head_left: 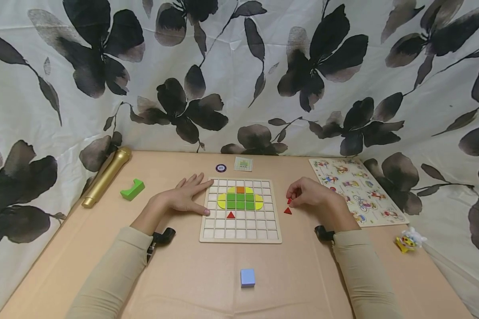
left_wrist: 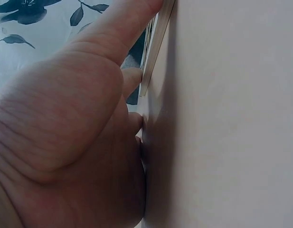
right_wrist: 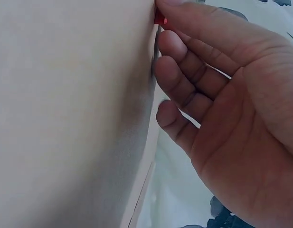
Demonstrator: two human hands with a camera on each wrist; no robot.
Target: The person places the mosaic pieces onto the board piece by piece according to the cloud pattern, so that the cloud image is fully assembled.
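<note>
A square wooden grid board (head_left: 241, 237) lies mid-table. On its cells sit green square tiles (head_left: 241, 201), an orange tile (head_left: 240, 189), yellow rounded tiles (head_left: 259, 204) at the sides and one red triangle tile (head_left: 231, 215) lower down. My left hand (head_left: 185, 196), fingers spread, rests at the board's left side, with thumb and index finger touching its edge. To the right of the board, my right hand (head_left: 313, 194) pinches a small red tile (right_wrist: 159, 18) between thumb and fingertips, mostly hidden by them. Just below those fingertips lies another red triangle tile (head_left: 288, 211).
A sheet with small colourful pictures (head_left: 357, 188) lies at the right, a small toy (head_left: 409, 240) near its corner. In front stands a blue cube (head_left: 247, 278). Leftward are a green block (head_left: 132, 190) and a gold tube (head_left: 107, 178). A round token (head_left: 221, 168) and card (head_left: 243, 164) lie behind the board.
</note>
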